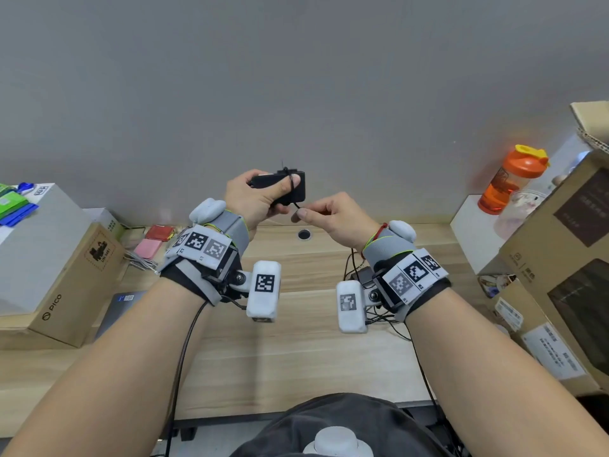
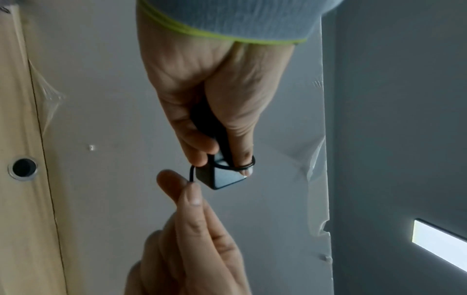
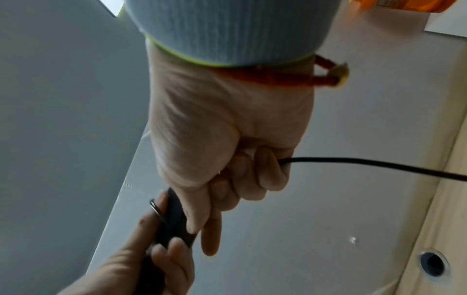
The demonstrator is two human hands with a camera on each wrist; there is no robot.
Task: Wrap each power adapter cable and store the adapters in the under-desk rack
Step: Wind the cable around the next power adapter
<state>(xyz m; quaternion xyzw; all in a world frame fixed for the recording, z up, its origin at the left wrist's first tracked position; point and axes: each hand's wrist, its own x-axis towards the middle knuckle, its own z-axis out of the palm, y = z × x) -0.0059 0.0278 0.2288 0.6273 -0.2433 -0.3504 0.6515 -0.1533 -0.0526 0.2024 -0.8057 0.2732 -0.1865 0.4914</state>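
Note:
A black power adapter is held up above the desk in my left hand, whose thumb lies on its top face. A thin black cable loops round the adapter and over that thumb. Just right of it, my right hand pinches the cable between thumb and forefinger. In the left wrist view the adapter pokes out below my left hand, with the cable running into my right hand. In the right wrist view the cable trails off right from my right hand. No rack shows.
More black cables and another adapter lie on the wooden desk under my right wrist. Cardboard boxes stand left; boxes and an orange bottle stand right. A cable hole sits at the desk's back edge.

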